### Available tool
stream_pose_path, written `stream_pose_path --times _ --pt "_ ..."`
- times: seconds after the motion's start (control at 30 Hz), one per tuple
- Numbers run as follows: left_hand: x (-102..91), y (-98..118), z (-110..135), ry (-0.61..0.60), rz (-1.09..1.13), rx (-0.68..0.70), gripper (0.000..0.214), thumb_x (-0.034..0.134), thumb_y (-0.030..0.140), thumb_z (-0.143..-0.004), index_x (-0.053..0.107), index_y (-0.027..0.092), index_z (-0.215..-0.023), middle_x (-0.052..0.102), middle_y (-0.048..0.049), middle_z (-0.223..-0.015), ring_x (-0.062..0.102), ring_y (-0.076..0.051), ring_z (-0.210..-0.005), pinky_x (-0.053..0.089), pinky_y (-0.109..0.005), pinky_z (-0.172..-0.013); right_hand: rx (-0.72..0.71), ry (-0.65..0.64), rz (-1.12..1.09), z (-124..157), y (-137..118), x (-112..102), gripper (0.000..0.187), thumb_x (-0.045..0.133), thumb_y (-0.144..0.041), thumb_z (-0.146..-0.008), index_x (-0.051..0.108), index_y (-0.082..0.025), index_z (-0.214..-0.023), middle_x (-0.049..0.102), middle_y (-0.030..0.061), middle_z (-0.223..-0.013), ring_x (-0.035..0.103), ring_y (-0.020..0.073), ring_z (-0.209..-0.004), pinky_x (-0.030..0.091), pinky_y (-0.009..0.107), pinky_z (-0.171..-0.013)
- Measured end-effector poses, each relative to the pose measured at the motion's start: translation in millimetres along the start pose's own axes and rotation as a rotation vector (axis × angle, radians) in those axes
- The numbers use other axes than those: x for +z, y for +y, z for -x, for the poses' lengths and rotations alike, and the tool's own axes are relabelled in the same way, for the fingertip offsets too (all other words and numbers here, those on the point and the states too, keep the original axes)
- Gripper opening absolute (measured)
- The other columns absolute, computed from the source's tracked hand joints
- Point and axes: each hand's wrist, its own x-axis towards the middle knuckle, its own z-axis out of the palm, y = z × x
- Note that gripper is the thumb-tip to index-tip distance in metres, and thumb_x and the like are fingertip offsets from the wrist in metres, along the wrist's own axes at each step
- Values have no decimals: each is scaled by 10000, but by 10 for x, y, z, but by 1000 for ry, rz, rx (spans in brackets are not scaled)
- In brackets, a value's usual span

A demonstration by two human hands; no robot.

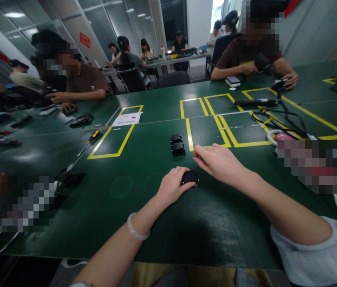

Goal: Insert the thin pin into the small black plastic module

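Note:
My left hand (pixel 173 183) grips a small black square block (pixel 190 178) lying on the green table, fingers along its far side and thumb at the near edge. Above the block's far right corner, my right hand (pixel 212 159) is closed in a pinch. A thin dark shaft (pixel 197 169) runs down from those fingers to the corner; the rest of this tool is hidden in the hand. Just beyond the hands lies a black two-part piece (pixel 177 145), its two square pads side by side with small bright spots at the edges.
Yellow tape (pixel 191 135) marks rectangles on the green table (pixel 153 223). A yellow-black screwdriver (pixel 93 136) and a white paper (pixel 126 119) lie left. Black cables (pixel 290 119) and a white tape roll (pixel 273 137) are right. Across, a person (pixel 246 56) holds a drill; another (pixel 81 75) works left.

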Motion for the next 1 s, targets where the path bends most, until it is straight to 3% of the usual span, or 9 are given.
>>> stream_pose_path --times 1.0 --pt "3 -6 2 14 11 2 358 581 430 -880 500 209 -1149 588 -46 -1063 562 -228 -985 470 -349 -841 1 56 -49 22 12 -36 123 388 -206 -908 509 -183 -911 639 24 -750 536 143 -620 289 287 -622"
